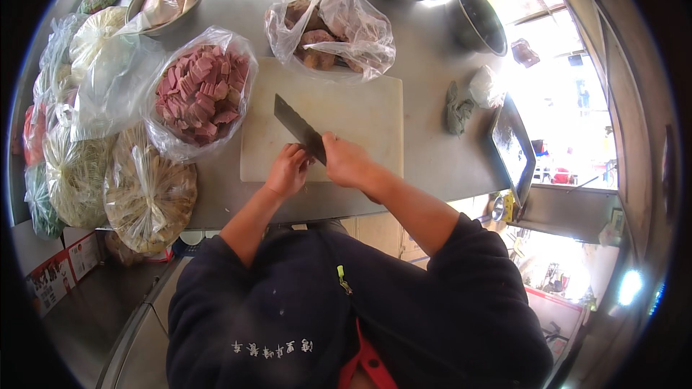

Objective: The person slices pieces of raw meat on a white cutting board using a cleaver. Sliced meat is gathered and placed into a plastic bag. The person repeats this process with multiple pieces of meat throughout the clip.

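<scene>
My right hand is closed around the handle of a wide, dark-bladed kitchen knife. The blade slants away to the far left over a white cutting board. Beside the knife, near the board's front edge, my left hand has its fingers drawn together close to the blade. Whatever those fingers hold, if anything, is hidden. A clear plastic bag of pinkish-brown sliced meat stands open at the board's left. Behind the board, another clear bag holds brown, lumpy chunks.
Several tied bags of food crowd the left side. A metal bowl with pale blocks stands far left, and two more bowls stand far right. A crumpled dark-green bag lies near a black-rimmed tray at the right edge.
</scene>
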Motion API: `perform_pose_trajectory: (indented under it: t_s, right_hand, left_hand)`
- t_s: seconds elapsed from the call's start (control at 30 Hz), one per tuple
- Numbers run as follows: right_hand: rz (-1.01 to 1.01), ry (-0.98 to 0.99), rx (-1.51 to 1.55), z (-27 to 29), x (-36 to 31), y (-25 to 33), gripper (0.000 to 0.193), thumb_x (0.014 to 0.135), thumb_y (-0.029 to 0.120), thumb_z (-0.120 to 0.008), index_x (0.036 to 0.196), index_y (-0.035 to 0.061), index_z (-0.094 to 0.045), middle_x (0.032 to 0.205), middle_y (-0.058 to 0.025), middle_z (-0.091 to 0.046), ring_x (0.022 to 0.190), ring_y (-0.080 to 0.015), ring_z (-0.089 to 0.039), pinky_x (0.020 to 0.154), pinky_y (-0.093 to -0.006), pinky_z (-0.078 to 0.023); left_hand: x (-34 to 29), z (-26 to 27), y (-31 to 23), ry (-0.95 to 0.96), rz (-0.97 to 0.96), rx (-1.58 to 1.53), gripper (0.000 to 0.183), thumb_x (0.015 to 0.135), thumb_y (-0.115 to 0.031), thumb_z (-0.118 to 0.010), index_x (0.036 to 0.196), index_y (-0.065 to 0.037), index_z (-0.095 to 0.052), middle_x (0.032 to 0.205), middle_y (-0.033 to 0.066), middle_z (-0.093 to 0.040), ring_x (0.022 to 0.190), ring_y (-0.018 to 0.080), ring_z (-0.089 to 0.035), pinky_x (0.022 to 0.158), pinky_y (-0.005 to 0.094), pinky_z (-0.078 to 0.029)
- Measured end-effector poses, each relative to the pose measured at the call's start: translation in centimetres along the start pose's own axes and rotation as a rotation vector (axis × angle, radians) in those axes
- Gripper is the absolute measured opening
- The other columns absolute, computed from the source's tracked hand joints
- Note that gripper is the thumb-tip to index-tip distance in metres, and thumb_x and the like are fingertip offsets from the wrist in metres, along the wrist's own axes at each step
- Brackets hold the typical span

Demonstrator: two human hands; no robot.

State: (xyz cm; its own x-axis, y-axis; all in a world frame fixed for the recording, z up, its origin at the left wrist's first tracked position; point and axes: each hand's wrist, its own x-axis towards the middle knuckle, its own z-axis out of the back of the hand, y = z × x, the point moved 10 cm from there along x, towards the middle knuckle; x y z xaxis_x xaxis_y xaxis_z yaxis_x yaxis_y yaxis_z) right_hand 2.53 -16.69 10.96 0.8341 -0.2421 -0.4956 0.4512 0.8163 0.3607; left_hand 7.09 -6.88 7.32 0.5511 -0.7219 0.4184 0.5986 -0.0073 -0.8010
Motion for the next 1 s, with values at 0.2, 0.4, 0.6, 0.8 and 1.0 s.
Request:
perform_pose_trajectory:
  t_s: [0.2,0.4,0.6,0.8,1.0]
  right_hand:
    - [0.089,-0.182,-0.079,-3.0,0.2,-0.5,0.030,0.082,0.004,-0.061,0.108,-0.0045,-0.048,0.094,-0.0275,-0.070,0.099,-0.0478,-0.067,0.109,-0.0540,-0.039]
    - [0.090,-0.133,-0.054,-0.3,-1.2,0.8,0.029,0.083,0.006,-0.060,0.108,-0.0035,-0.049,0.098,-0.0278,-0.070,0.102,-0.0443,-0.067,0.098,-0.0529,-0.047]
    - [0.051,-0.145,0.019,-3.4,0.9,-1.9,0.032,0.084,0.006,-0.062,0.111,-0.0043,-0.049,0.102,-0.0291,-0.070,0.103,-0.0453,-0.067,0.096,-0.0530,-0.048]
    - [0.170,-0.216,-0.026,0.4,-0.7,0.5,0.033,0.086,0.005,-0.059,0.114,-0.0046,-0.045,0.092,-0.0279,-0.071,0.089,-0.0487,-0.069,0.082,-0.0570,-0.052]
    - [0.023,-0.068,0.105,-2.5,-0.6,-1.2,0.026,0.093,0.010,-0.055,0.112,-0.0039,-0.044,0.085,-0.0308,-0.067,0.083,-0.0506,-0.065,0.073,-0.0595,-0.049]
  left_hand:
    - [-0.5,-1.1,1.2,0.078,0.065,0.027,0.020,0.077,0.006,-0.065,0.090,-0.008,-0.068,0.096,0.0106,-0.065,0.094,0.0364,-0.059,0.081,0.0438,-0.053]
    - [-0.6,-0.5,0.4,0.030,0.045,0.071,0.017,0.075,0.005,-0.066,0.088,-0.008,-0.067,0.097,0.0110,-0.065,0.093,0.0372,-0.059,0.081,0.0446,-0.053]
    - [-0.6,-0.5,0.6,0.069,0.075,0.045,0.018,0.075,0.005,-0.066,0.088,-0.008,-0.068,0.097,0.0107,-0.064,0.093,0.0370,-0.059,0.081,0.0451,-0.053]
    - [-0.1,0.3,0.0,-0.013,0.023,0.063,0.018,0.073,0.006,-0.068,0.085,-0.007,-0.065,0.091,0.0105,-0.063,0.088,0.0364,-0.060,0.076,0.0446,-0.052]
    - [-0.6,0.0,0.5,-0.006,0.033,0.060,0.019,0.069,0.006,-0.069,0.082,-0.008,-0.064,0.087,0.0100,-0.063,0.085,0.0370,-0.060,0.073,0.0451,-0.052]
